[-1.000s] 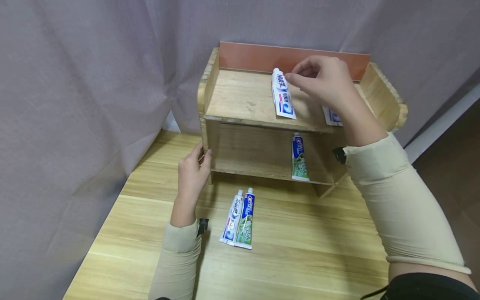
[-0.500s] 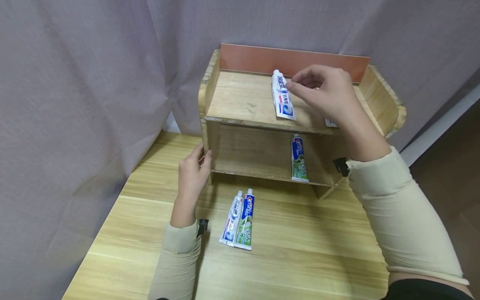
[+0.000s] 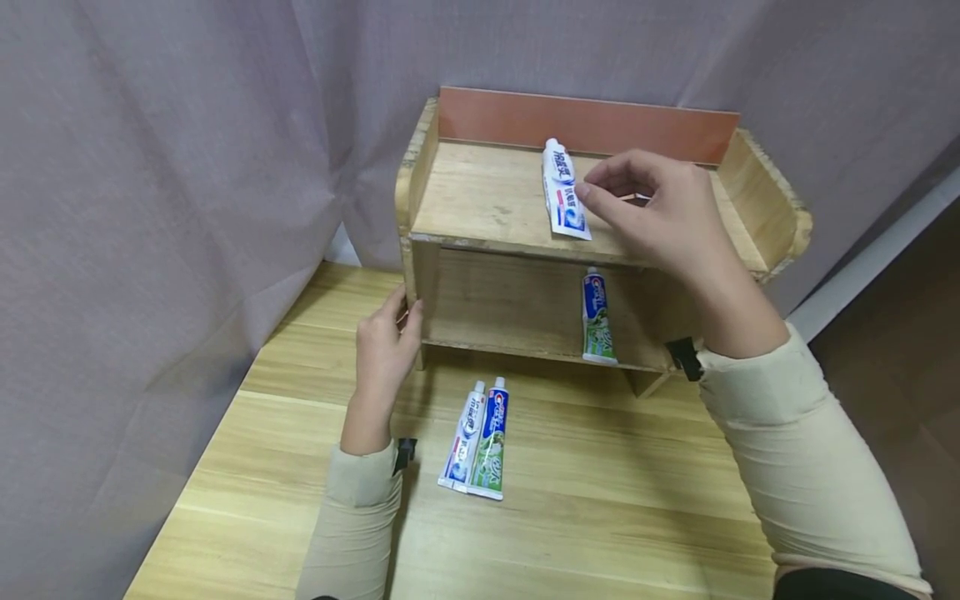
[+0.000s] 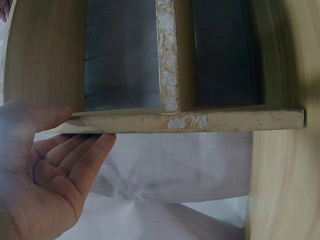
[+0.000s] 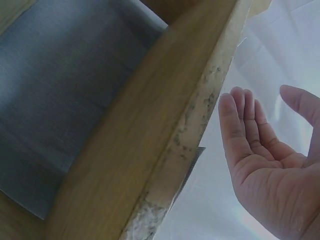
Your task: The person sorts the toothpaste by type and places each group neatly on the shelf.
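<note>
My left hand (image 3: 384,350) grips the left side panel of a small wooden shelf (image 3: 406,196). In the left wrist view, the thumb lies on one face of the panel (image 4: 235,120) and the fingers on the other. Over the top board, my right hand (image 3: 667,212) is beside a white toothpaste tube (image 3: 564,192) lying cap to the back. Its thumb and fingertips are apart, and the right wrist view shows nothing between them. On the lower board lies a blue-green toothpaste tube (image 3: 597,317). The right hand covers part of the top board.
On the wooden table (image 3: 600,500) before the shelf, a white toothpaste tube (image 3: 465,437) and a blue-green one (image 3: 490,442) lie side by side. A reddish board (image 3: 585,121) backs the top. Grey cloth (image 3: 187,167) hangs behind.
My right hand has come down toward the front, along the white tube, which stays in place. Another white tube at its right is now hidden behind it. The left hand has not moved.
</note>
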The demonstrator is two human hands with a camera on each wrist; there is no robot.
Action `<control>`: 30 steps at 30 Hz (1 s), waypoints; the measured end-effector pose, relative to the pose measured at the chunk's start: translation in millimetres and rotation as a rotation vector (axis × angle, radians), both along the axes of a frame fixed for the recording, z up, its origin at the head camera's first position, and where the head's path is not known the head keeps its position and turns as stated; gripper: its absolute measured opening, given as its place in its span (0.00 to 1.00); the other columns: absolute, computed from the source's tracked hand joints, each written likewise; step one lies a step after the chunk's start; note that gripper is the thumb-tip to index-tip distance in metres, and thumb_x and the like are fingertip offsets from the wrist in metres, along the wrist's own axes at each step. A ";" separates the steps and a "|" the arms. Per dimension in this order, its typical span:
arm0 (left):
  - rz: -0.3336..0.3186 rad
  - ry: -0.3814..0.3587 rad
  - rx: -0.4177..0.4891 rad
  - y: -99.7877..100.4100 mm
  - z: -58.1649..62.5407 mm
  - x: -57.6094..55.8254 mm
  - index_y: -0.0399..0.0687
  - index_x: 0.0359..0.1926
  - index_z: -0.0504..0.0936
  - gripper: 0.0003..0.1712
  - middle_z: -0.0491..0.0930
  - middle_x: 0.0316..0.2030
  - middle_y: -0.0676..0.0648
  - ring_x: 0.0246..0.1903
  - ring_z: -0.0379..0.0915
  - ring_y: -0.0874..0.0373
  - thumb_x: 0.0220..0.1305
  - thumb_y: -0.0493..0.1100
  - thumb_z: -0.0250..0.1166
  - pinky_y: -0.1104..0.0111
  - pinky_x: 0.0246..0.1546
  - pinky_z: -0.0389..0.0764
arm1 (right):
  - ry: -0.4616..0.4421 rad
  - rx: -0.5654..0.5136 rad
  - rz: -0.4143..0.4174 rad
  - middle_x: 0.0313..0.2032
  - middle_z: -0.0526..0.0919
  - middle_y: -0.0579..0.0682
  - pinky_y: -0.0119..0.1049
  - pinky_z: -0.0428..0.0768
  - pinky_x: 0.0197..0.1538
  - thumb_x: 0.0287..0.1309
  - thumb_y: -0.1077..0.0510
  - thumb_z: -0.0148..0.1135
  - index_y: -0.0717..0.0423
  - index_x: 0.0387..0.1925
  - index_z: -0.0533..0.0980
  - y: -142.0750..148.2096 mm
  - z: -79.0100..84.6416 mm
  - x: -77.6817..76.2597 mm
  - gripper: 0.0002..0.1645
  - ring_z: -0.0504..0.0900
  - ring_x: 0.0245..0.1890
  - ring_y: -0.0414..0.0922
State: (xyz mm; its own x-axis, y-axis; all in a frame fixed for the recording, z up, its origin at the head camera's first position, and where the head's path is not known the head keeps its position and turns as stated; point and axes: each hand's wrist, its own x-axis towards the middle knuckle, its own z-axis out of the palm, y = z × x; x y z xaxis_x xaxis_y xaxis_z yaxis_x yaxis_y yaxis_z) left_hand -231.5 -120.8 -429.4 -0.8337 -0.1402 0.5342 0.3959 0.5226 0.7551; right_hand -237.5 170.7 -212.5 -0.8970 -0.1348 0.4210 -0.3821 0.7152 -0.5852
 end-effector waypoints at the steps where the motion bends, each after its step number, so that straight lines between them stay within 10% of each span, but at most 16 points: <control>1: -0.003 0.002 0.004 -0.2 -0.3 0.0 0.35 0.59 0.80 0.18 0.83 0.50 0.34 0.48 0.84 0.43 0.72 0.38 0.61 0.69 0.45 0.88 | 0.000 -0.004 0.005 0.40 0.86 0.46 0.24 0.74 0.39 0.62 0.39 0.66 0.54 0.45 0.84 -0.4 -0.2 1.2 0.24 0.81 0.39 0.36; 30: -0.002 -0.007 0.007 -0.3 -0.2 -0.3 0.34 0.59 0.80 0.18 0.83 0.50 0.33 0.48 0.84 0.43 0.72 0.38 0.62 0.71 0.45 0.88 | 0.038 -0.145 0.098 0.39 0.86 0.47 0.22 0.85 0.44 0.64 0.51 0.68 0.59 0.43 0.84 -2.4 -21.7 23.3 0.15 0.84 0.39 0.38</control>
